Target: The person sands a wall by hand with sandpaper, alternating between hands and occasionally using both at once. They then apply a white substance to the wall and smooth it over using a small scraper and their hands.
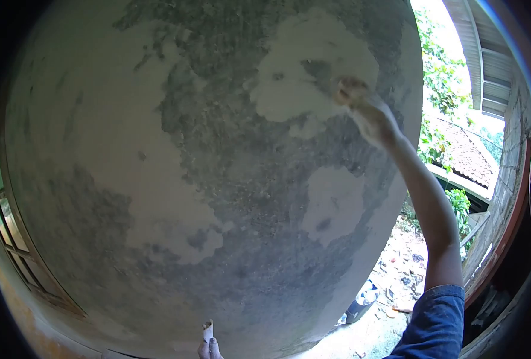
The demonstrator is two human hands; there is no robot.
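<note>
My right hand (364, 110) is raised against the upper right of a large wall (259, 161), over a pale patch. Motion smears its fingers, and whatever they hold cannot be made out. Low in the view, my left hand (210, 349) has its fingers closed round a small pale rolled piece (208, 330) that points upward in front of the wall. Grey rough areas and smooth whitish patches cover the wall.
A wooden-framed window (15, 239) stands at the far left. Beyond the wall's right edge are a dark bucket (358, 310) with pale contents, littered ground (400, 257), green foliage, a tiled roof (466, 152) and a block wall (507, 179).
</note>
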